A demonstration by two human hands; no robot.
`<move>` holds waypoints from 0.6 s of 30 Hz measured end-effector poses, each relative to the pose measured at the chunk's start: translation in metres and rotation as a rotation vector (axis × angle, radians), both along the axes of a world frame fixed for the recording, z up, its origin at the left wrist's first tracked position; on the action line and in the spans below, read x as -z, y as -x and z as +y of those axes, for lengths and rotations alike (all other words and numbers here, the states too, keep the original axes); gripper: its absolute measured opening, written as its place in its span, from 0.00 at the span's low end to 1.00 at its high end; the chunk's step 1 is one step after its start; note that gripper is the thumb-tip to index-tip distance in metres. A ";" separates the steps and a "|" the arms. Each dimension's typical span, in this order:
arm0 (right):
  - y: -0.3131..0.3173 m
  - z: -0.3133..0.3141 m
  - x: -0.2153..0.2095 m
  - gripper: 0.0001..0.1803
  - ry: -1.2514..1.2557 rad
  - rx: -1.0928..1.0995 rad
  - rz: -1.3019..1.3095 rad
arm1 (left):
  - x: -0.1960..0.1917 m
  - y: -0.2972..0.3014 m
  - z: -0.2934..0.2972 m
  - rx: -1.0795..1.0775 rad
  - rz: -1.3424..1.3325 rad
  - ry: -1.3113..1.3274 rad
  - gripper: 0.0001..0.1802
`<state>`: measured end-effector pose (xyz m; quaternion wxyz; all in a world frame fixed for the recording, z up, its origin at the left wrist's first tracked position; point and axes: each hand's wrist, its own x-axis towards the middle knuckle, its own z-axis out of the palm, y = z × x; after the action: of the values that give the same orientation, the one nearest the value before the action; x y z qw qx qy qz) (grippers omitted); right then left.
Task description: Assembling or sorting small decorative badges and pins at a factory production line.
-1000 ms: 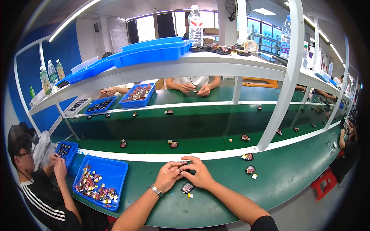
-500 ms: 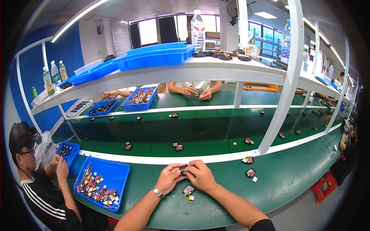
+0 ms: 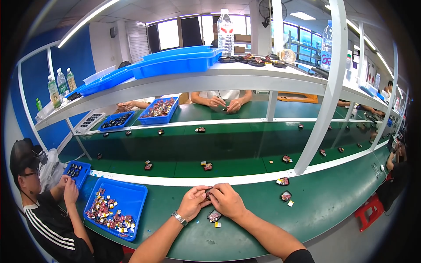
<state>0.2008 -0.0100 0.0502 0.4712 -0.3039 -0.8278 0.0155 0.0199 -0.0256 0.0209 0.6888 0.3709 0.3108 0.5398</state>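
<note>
Here in the head view, both hands meet over the green worktop, and between them sits a small dark case! The left hand pinches it from the nine o'clock side, fingers narrow around its edge; the right hand closes in from three o'clock, fingertips on the same case. A silver watch circles the left wrist. Just below, near six o'clock from the case, lies a dark-rimmed part, a white-and-yellow tab right beside it. Over at nine o'clock, a blue tray carries a loose heap of reddish and white pieces. Further out that way, a co-worker has both hands up beside a smaller blue tray. Toward three o'clock, two more dark-rimmed parts rest on the worktop, near each other.
</note>
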 end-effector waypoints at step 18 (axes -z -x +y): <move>0.003 0.001 0.008 0.08 -0.031 0.060 -0.066 | -0.009 -0.007 -0.004 -0.032 0.062 0.014 0.13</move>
<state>0.1974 -0.0093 0.0426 0.4484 -0.3216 -0.8337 -0.0213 0.0265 -0.0296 0.0298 0.6729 0.3776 0.3414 0.5368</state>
